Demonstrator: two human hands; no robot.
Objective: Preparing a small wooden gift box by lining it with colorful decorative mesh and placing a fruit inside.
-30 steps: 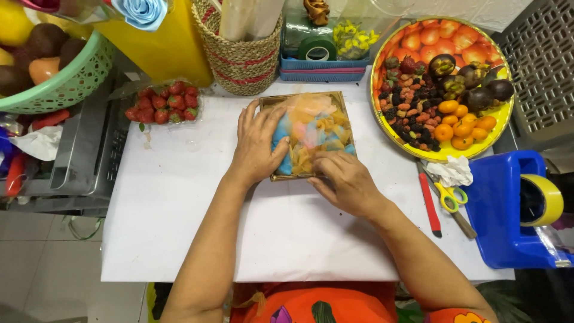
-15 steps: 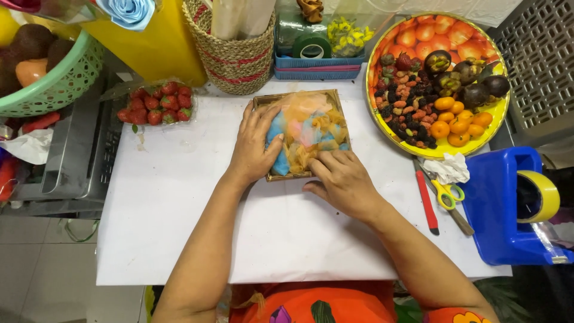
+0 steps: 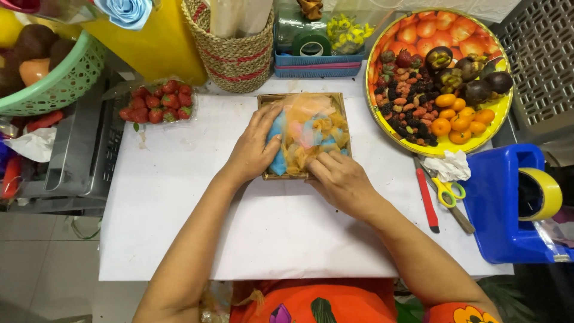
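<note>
Under both hands' flat, open fingers [image 3: 272,119], crumpled tissue paper [image 3: 311,128] fills the wooden tray [image 3: 302,97].

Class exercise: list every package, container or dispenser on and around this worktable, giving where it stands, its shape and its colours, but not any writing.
Strawberry punnet: table's far left, clear plastic, red berries.
Small tray: centre, square, brown, blue and orange tissue under the left hand and right hand.
Tape dispenser: right edge, blue, yellow roll.
Woven basket: far edge, round, tan.
</note>
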